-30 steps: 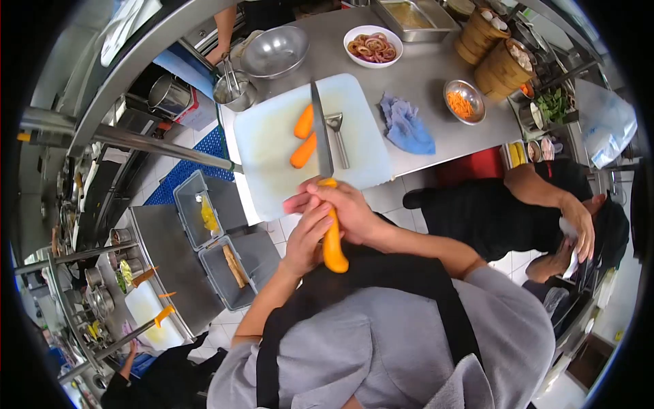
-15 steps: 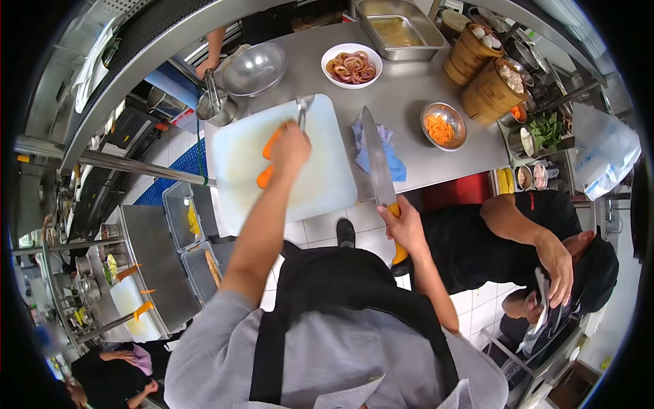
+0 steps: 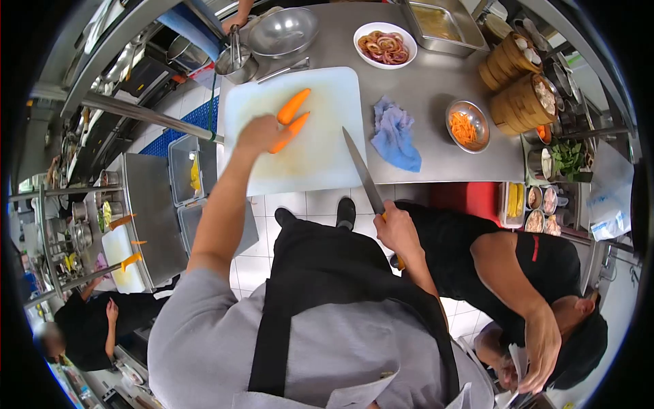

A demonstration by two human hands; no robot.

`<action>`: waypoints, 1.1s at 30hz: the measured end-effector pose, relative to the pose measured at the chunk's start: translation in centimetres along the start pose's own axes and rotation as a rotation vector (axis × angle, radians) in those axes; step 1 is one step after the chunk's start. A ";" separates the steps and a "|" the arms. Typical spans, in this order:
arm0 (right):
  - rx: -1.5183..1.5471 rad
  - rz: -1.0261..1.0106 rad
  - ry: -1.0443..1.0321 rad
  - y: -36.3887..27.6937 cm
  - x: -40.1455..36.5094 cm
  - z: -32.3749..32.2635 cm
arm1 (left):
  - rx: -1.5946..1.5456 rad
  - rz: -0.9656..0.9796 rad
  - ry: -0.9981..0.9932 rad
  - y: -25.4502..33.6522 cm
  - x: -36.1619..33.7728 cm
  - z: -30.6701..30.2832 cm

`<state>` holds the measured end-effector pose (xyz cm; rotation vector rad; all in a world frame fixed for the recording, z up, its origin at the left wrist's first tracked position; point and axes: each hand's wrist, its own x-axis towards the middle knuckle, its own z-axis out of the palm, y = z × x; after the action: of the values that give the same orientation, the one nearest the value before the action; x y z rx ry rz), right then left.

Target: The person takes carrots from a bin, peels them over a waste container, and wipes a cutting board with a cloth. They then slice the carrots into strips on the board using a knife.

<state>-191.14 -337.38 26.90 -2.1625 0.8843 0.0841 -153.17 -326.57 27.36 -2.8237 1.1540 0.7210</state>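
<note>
A stainless-steel worktop (image 3: 436,153) stretches under the left hand (image 3: 259,133) and ahead of the right hand (image 3: 398,235). A white cutting board (image 3: 320,153) lies beneath the left hand. Left of that hand, lower down, a grey plastic tub (image 3: 180,169) holds something yellow. Well right of the right hand hangs a clear plastic bag (image 3: 606,177). Far ahead of the right hand, a rectangular steel pan (image 3: 446,46) contains a pale yellowish layer; nearer and further right, a bamboo steamer (image 3: 507,112) holds pale lumps. Ahead of the left hand stand a steel mixing bowl (image 3: 283,33) and a steel pot (image 3: 238,71) with handled utensils in it. Directly ahead of the right hand, a white bowl (image 3: 388,65) holds red-onion rings. The right hand is wrapped around a chef's knife (image 3: 362,170), blade pointing forward. Ahead and right of it, a small metal bowl (image 3: 485,129) contains shredded carrot. Two peeled carrots (image 3: 294,105) lie on the board: the left hand's fingers meet the nearer one, though whether they grip it I cannot tell. Beyond them rests a metal peeler (image 3: 284,70). Blue print on the bag is too small to read.
</note>
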 end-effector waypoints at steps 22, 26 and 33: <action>-0.339 -0.148 -0.062 -7.3 1.9 6.1 | -0.301 0.567 0.363 -5.7 -5.8 6.4; -0.462 -0.113 -0.040 -8.2 2.1 7.0 | -0.494 0.496 0.490 -4.9 -5.0 7.7; -0.576 -0.175 -0.067 -13.7 -0.3 5.4 | -0.505 0.585 0.436 -5.2 -4.4 6.6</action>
<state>-181.69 -327.31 32.03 -2.7413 0.6816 0.3595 -155.13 -318.69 22.45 -3.1523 2.2113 0.4520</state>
